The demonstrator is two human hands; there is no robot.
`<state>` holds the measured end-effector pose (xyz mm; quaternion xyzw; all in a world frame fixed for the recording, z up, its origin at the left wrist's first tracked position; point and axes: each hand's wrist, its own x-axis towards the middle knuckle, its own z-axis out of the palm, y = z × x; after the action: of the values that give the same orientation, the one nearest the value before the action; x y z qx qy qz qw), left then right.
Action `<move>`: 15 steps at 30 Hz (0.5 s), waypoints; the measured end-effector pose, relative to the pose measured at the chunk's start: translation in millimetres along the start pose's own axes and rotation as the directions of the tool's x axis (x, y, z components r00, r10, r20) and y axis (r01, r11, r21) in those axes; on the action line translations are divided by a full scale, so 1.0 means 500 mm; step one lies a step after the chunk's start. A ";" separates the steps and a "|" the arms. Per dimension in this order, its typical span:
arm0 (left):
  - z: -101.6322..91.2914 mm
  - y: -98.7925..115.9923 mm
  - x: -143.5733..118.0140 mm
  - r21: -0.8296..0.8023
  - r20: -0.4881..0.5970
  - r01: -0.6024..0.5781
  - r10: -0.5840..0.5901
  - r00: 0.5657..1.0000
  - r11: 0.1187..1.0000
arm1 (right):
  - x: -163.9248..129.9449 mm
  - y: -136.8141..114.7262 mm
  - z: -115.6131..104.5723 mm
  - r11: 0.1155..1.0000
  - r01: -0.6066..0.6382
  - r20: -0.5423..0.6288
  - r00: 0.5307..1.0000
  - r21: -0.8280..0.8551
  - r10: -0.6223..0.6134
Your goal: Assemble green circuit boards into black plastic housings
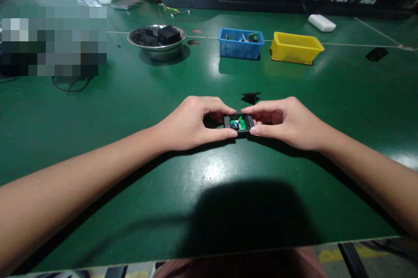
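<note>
Glossy green table (pixel 130 108), shiny metal bowl (pixel 156 47), smooth plastic yellow bin (pixel 295 49).

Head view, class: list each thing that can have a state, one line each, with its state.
Small black casing: open, green board showing, pinched between both hands.
Left hand: gripping casing's left end.
Right hand: gripping casing's right end.
Steel bowl: holds black parts.
Blue bin: holds small components.
Yellow bin: contents hidden.

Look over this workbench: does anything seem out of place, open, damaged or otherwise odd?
The small black case held between the left hand and right hand is open, its green circuit board bare. A small black part lies loose on the green table just behind it. Nothing looks spilled or broken.
</note>
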<state>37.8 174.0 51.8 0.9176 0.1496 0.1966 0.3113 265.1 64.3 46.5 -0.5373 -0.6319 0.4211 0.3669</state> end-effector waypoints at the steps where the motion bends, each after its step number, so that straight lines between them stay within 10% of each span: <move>1: 0.000 0.000 0.000 0.005 -0.004 -0.009 0.009 1.000 1.000 | 0.000 0.001 0.000 1.000 0.000 -0.005 1.000 0.008 0.000; 15: 0.001 -0.008 -0.002 0.026 0.011 -0.027 0.027 1.000 0.999 | 0.002 0.007 0.005 0.996 0.052 0.008 0.999 0.067 -0.053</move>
<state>36.5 176.5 48.5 0.9245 0.1382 0.1940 0.2975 264.1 65.1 42.4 -0.5059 -0.6331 0.4348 0.3927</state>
